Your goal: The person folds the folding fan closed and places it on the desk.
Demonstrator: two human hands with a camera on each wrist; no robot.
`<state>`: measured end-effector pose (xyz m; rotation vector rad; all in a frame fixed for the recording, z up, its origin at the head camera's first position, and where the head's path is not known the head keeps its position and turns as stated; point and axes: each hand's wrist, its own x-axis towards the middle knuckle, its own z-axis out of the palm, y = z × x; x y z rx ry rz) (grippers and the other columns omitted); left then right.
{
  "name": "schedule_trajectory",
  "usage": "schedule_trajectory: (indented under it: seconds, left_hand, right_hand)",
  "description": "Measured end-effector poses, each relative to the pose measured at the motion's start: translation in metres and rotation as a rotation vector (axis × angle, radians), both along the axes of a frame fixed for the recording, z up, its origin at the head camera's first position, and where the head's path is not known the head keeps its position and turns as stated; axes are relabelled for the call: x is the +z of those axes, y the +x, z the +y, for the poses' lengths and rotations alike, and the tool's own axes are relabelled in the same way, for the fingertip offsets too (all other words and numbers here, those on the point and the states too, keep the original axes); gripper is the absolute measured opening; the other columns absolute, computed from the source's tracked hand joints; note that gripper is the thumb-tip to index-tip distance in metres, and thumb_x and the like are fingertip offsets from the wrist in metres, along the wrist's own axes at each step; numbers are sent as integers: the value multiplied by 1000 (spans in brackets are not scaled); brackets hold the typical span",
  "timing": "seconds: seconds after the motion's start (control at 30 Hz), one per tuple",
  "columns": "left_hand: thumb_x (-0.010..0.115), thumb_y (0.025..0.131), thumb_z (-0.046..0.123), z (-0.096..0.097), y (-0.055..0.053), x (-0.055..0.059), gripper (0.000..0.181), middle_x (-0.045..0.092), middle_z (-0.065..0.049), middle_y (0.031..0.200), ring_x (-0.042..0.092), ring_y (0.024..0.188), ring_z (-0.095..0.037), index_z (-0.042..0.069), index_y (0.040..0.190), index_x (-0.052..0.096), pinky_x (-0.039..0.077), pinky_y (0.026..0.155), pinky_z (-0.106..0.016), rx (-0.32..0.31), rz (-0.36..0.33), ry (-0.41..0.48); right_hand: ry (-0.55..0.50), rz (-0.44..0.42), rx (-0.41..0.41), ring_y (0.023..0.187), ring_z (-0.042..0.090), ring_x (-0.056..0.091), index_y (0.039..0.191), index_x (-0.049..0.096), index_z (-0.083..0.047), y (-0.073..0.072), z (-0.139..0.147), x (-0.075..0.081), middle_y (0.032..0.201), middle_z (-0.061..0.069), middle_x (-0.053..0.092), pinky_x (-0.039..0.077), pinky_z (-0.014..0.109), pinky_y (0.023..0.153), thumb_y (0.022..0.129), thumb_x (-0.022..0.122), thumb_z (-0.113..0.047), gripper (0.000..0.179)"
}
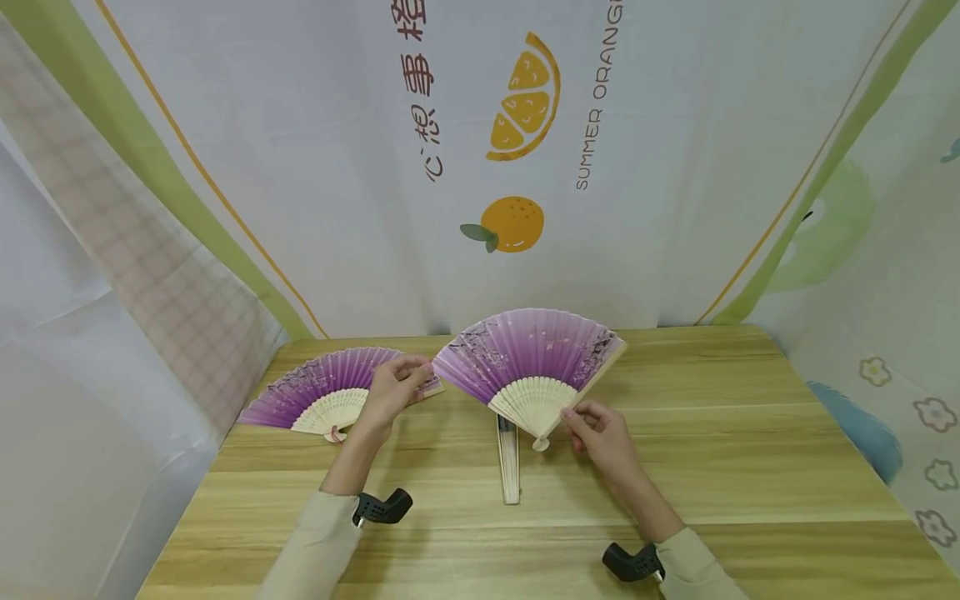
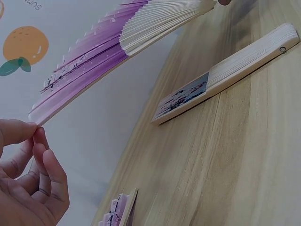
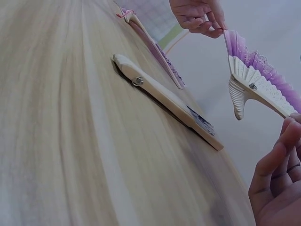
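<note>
Above wood-grain table (image 1: 712, 467), before fruit-printed white cloth (image 1: 360, 250): left hand (image 1: 392, 392), right hand (image 1: 606, 437) pinch spread purple fan (image 1: 525, 354) by edges.

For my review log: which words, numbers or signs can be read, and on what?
"SUMMER ORANG…": white cloth, last letter cut off.
"心想事橙": same cloth, top character partly cut off.
"SUM…": the cloth in the left wrist view, rest cut off.
Held fan, fan lying open, folded fan: no readable lettering.
</note>
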<state>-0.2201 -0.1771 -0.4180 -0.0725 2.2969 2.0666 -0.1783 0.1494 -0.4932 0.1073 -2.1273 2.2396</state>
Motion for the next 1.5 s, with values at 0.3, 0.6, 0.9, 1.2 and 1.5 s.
schedule_trajectory:
  seconds: [0.3,0.6,0.9,1.2,1.5]
  left_hand:
    - [64,102,10,7,-5,-4,26,68,-6,98,60,82,-10,-8,119,63,57,76,-27,37,19,13]
    - [65,101,12,20,-10,-3,26,67,-5,99,60,81,-14,-7,120,63,55,71,-21,51,19,53]
    - [63,101,7,37,-15,0,22,68,-8,102,56,85,-18,-6,119,64,56,71,-26,58,4,92]
    - [57,105,11,46,-14,-4,20,66,-18,107,56,79,-15,-5,115,64,53,68,-25,33,-13,92]
    - [51,107,13,56,-13,-7,24,65,-17,106,59,84,-21,-4,118,65,53,67,-25,14,-10,71]
  right_hand:
    - [0,-2,0,57,14,49,89,62,8,1,-3,-2,73,19,57,40,22,52,98,69,-5,18]
    - [1,-34,7,58,16,49,90,61,8,1,-2,-4,73,16,57,40,23,53,98,70,-8,20]
    - [26,-60,29,59,18,51,95,65,7,2,-6,-3,75,18,60,41,23,52,97,70,-7,15]
    - [28,-42,20,58,18,49,92,66,6,2,-8,-5,73,20,58,39,23,51,96,70,-4,11]
    - [12,-50,15,57,17,48,92,66,6,2,-10,-6,74,23,57,38,22,51,96,70,-2,10]
